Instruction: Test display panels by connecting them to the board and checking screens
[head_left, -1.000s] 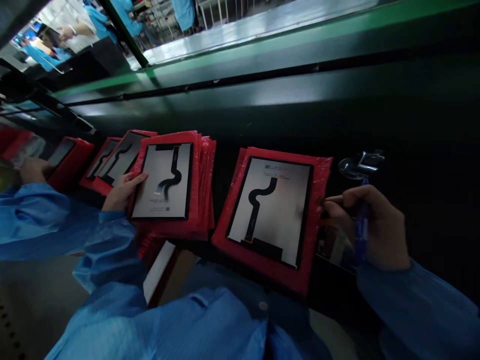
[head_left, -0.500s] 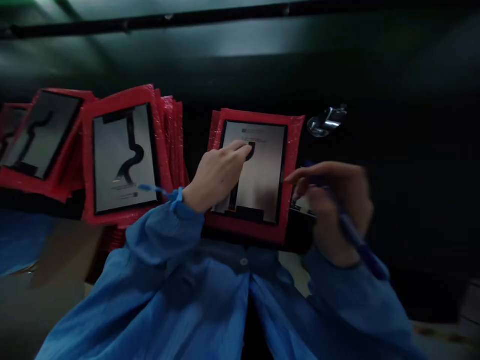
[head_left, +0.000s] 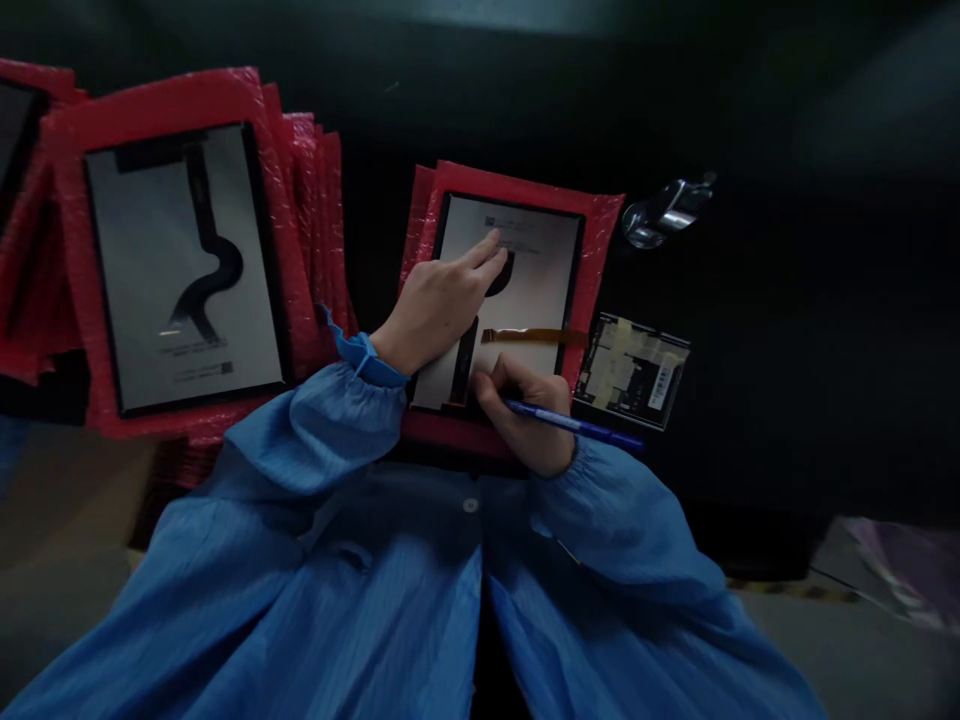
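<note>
- Right now your left hand (head_left: 439,305) lies flat on the grey display panel with the black S-shaped flex cable (head_left: 517,300), fingers stretched toward its top edge; it pins the panel without grasping it. Press on the bare grey area, not on the cable.
- That panel rests on the red bubble-wrap sleeve (head_left: 600,225) directly in front of you, on the dark bench; keep it square on the sleeve so it cannot slide while you work.
- Your right hand (head_left: 525,415) is closed round the blue pen (head_left: 577,425), held low near the panel's bottom edge, with thumb and forefinger bearing down just below the amber strip of tape (head_left: 534,336). Whether the fingertips pinch anything besides the pen cannot be made out.
- Carefully smooth along the strip in one direction, and keep the pen's tip clear of the panel's face.
- Mind the small board with the pale label (head_left: 631,370) just beside the sleeve on your right, and the shiny metal clip (head_left: 664,212) beyond it.
- Leave the other stacked red sleeves with their grey panel (head_left: 184,265) well apart on your left.
</note>
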